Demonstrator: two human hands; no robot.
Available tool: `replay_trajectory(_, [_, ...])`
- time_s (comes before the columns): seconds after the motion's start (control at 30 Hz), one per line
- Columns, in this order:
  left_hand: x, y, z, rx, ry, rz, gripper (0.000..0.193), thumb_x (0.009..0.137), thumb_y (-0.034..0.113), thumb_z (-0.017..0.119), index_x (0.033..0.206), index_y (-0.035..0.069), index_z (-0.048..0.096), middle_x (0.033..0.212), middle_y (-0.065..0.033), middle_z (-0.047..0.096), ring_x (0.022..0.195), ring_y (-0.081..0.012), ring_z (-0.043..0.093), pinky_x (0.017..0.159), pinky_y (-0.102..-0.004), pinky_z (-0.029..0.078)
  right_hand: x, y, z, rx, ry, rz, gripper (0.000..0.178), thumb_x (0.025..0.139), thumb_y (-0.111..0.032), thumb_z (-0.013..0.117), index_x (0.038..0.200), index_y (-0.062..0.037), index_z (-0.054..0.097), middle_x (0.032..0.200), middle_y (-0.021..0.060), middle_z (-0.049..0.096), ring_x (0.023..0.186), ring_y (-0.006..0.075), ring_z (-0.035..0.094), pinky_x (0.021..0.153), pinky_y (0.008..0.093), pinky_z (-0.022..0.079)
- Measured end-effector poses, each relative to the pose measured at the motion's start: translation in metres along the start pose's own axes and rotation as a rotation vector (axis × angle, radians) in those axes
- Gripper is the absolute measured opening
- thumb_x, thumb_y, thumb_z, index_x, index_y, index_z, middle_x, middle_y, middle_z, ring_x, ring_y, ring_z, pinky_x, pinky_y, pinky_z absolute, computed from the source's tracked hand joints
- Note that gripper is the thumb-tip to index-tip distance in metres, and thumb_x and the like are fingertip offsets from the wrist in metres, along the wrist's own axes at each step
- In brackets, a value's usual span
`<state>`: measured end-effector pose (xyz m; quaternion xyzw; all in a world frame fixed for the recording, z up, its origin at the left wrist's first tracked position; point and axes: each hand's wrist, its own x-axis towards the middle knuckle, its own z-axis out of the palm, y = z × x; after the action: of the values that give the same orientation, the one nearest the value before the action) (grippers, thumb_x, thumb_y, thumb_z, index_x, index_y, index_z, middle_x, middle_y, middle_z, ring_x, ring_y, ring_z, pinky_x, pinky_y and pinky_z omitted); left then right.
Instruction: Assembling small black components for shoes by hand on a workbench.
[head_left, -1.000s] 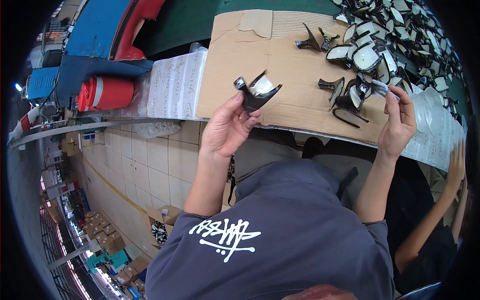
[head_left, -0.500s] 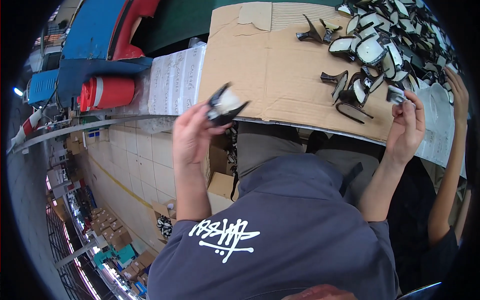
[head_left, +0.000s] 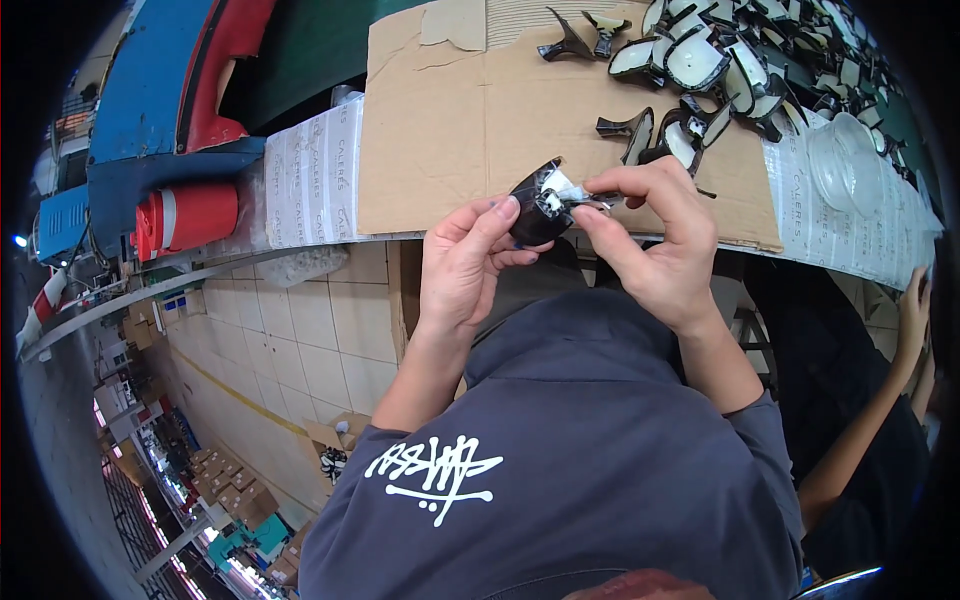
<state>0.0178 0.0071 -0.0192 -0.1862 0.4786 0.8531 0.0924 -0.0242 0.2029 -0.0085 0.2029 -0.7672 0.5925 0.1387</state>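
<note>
My left hand [head_left: 462,255] grips a black shoe heel [head_left: 537,218] with a pale top, held up at the near edge of the cardboard. Its thumb lies on the heel's outer side. From the right, my right hand [head_left: 665,225] comes close, thumb and forefinger pinching a small shiny piece [head_left: 606,200] against or just beside the heel's pale top. What that piece is stays hidden by the fingers. Beyond my right hand, several loose black heels [head_left: 632,128] with cream tops lie on the cardboard sheet [head_left: 430,150].
A large pile of heels [head_left: 697,62] covers the table's far right. Clear plastic cups [head_left: 843,165] stand to its near side. On the left are a red cylinder [head_left: 205,220] and a blue and red machine [head_left: 150,90]. A co-worker's arm [head_left: 870,415] is at the right.
My hands have come together: the left moved right with its heel, the right moved left with its small piece. My view has shifted somewhat, and the co-worker's arm has dropped nearer.
</note>
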Motion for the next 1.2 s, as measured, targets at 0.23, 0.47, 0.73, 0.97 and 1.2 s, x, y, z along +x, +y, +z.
replay_trajectory(0.23, [0.002, 0.002, -0.005, -0.032, 0.003, -0.018, 0.024, 0.093, 0.017, 0.062, 0.105, -0.004, 0.064, 0.087, -0.0164, 0.071, 0.071, -0.0227, 0.071, 0.056, -0.0238, 0.059, 0.006, 0.004, -0.009, -0.159, 0.043, -0.043, 0.019, 0.068, -0.004, 0.077, 0.086, -0.0036, 0.068, 0.08, 0.0038, 0.066, 0.068, 0.0173, 0.051, 0.06, 0.0281, 0.043])
replay_trajectory(0.47, [0.001, 0.005, -0.013, -0.034, -0.017, -0.014, 0.025, 0.095, 0.017, 0.058, 0.105, -0.006, 0.062, 0.086, -0.0163, 0.071, 0.071, -0.0224, 0.071, 0.057, -0.0253, 0.059, 0.012, -0.001, -0.016, -0.164, 0.139, 0.011, 0.017, 0.072, -0.005, 0.077, 0.088, -0.004, 0.069, 0.078, 0.0001, 0.064, 0.066, 0.0113, 0.047, 0.057, 0.0248, 0.039])
replay_trajectory(0.73, [-0.038, 0.077, -0.076, 0.852, 0.066, 0.04, 0.018, 0.088, 0.009, 0.064, 0.097, -0.005, 0.071, 0.08, -0.0071, 0.069, 0.068, -0.0102, 0.062, 0.061, -0.0226, 0.049, 0.012, 0.031, -0.067, 0.101, 0.385, 0.138, 0.017, 0.085, -0.001, 0.069, 0.102, 0.0002, 0.067, 0.082, -0.0015, 0.059, 0.07, 0.0028, 0.048, 0.062, 0.0162, 0.036])
replay_trajectory(0.97, [-0.031, 0.086, -0.061, 1.271, 0.144, 0.283, 0.017, 0.082, 0.007, 0.072, 0.093, -0.005, 0.071, 0.082, -0.0084, 0.07, 0.074, -0.0105, 0.063, 0.068, -0.0232, 0.048, -0.001, 0.087, -0.106, 0.54, 0.478, 0.31, 0.021, 0.091, -0.008, 0.062, 0.108, 0.0043, 0.064, 0.084, 0.0017, 0.06, 0.069, 0.0049, 0.048, 0.061, 0.0186, 0.035])
replay_trajectory(1.2, [0.078, 0.027, 0.039, 1.184, -0.398, 0.914, 0.038, 0.078, 0.0, 0.063, 0.116, 0.001, 0.065, 0.111, -0.0113, 0.068, 0.092, -0.0173, 0.064, 0.083, -0.029, 0.05, -0.005, 0.097, -0.099, 0.558, 0.449, 0.249, 0.019, 0.091, -0.006, 0.062, 0.107, 0.0042, 0.063, 0.085, 0.0022, 0.061, 0.071, 0.0055, 0.05, 0.063, 0.0201, 0.038])
